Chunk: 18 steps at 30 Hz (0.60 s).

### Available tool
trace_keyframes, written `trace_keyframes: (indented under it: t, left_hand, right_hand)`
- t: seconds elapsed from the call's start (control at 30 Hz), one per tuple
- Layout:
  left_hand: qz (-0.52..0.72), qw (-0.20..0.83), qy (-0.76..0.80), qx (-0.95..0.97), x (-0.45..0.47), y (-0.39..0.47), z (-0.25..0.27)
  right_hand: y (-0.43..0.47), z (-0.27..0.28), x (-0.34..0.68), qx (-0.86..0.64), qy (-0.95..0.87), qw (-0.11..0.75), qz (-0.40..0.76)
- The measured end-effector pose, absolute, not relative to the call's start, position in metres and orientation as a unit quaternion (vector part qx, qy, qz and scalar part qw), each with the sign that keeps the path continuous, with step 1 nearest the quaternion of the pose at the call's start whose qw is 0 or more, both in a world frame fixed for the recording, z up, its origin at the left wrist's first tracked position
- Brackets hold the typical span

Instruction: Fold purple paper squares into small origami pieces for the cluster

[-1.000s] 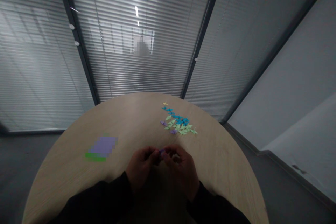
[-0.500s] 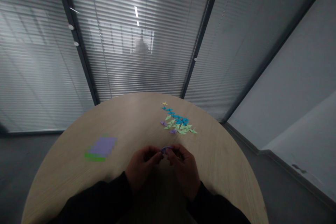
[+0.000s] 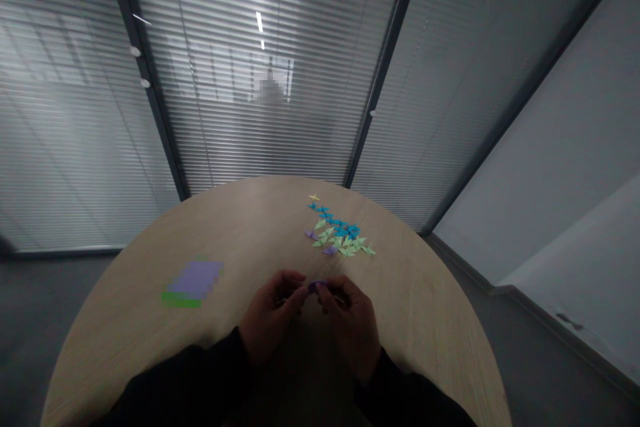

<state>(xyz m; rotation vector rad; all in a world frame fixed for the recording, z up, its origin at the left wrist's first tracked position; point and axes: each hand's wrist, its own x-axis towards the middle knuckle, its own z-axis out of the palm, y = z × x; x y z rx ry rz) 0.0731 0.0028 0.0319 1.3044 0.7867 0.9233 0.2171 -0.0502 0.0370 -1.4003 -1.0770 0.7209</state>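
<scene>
A small piece of folded purple paper [image 3: 317, 284] is held just above the table, between the fingertips of both hands. My right hand [image 3: 354, 320] pinches it between thumb and forefinger. My left hand [image 3: 271, 315] is curled, its thumb and fingertips closed at the paper's left end; how firmly they grip is hard to see. Beyond the hands lie several small folded paper pieces with pointed tips: blue ones [image 3: 346, 231], pale green ones [image 3: 350, 247], a purple one [image 3: 330, 250] and a single yellow one [image 3: 313, 197].
To the left, a purple square [image 3: 196, 279] with a green edge [image 3: 181, 301] lies on the round wooden table [image 3: 240, 213], blurred into blocks. Behind the table stand windows with blinds [image 3: 280, 127]; a pale wall [image 3: 550, 167] rises at right.
My left forefinger has lifted slightly, and the left thumb has drawn back a little to the left. The right hand and the folded pieces on the table have hardly moved.
</scene>
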Motion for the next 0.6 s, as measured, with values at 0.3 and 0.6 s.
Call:
trace_keyframes:
  t: [0.3,0.6]
  left_hand:
    - [0.387,0.610,0.355,0.594,0.070,0.005,0.030]
    - [0.396,0.585,0.366,0.606,0.069,0.007,0.027]
  right_hand:
    - [-0.053,0.039,0.213,-0.581,-0.493,0.557,0.331]
    - [-0.048,0.031,0.225,-0.535,-0.455,0.550,0.452]
